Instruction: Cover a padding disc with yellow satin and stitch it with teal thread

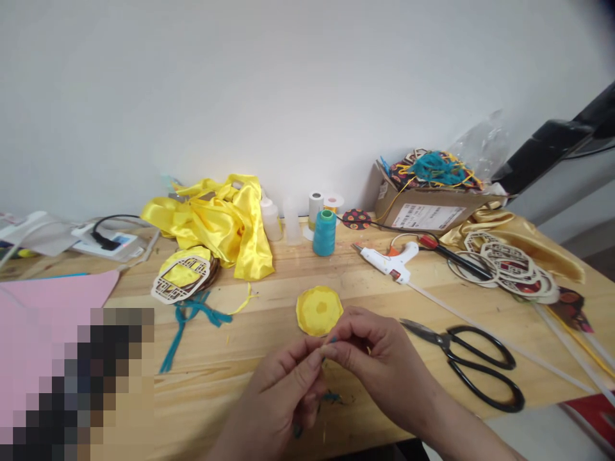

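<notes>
My left hand (281, 387) and my right hand (379, 358) meet at the table's near edge, fingertips pinched together on a thin teal thread (331, 339). A bit of the same thread (331, 397) trails below the left hand. Just beyond the fingers lies a yellow fabric-covered disc (319, 310) flat on the wooden table (269, 282). Both hands are closed in a pinch.
Black scissors (475, 362) lie right of my hands, a white glue gun (389, 261) behind them. Yellow satin cloth (216, 221), a teal thread spool (325, 232), a cardboard box (427, 202) of scraps, cut wooden frames (509, 266), teal cord (192, 317) and pink paper (48, 307) surround.
</notes>
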### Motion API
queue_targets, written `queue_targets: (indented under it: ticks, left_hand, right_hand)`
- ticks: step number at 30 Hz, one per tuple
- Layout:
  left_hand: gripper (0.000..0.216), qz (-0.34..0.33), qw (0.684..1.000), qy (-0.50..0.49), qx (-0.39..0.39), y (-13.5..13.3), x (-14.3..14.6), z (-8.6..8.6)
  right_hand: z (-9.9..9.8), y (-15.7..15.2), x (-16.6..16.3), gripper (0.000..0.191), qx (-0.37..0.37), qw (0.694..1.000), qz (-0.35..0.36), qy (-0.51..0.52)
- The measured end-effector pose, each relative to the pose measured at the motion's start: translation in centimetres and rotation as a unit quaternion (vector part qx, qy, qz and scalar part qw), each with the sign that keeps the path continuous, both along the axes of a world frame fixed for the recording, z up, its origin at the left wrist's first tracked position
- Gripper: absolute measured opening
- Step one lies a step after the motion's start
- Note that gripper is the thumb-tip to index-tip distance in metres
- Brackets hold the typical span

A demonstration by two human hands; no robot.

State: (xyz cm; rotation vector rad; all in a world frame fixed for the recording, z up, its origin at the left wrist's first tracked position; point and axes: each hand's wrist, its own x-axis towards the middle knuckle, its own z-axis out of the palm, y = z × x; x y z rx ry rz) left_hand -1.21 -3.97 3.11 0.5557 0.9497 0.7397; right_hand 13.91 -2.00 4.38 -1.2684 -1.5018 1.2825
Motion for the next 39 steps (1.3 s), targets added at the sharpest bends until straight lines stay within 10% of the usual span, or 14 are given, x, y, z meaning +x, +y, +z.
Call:
queue_targets:
  ticks: [13,18,28,39]
  left_hand:
    - [0.023,-0.045,0.994,0.085,0.057,0.1,-0.5,0.1]
    - [0.02,0.076,0.991,0.102,0.04,0.0,-0.9,-0.4]
    - [0.017,0.164,0.985,0.061,0.006,0.6,-0.8,-0.6]
    - [0.018,0.164,0.985,0.06,0.004,0.7,-1.0,-0.7]
  right_hand:
    - [0.4,0.4,0.4,0.016,0.007,0.999,0.003,-0.037]
    - [-0.4,2.6,2.6,0.012,0.156,0.962,-0.111,-0.196]
    - [-2.4,3.5,1.3,0.012,0.244,0.886,0.125,-0.374]
    - [-3.4,3.8,0.8,0.01,0.264,0.869,0.161,-0.386]
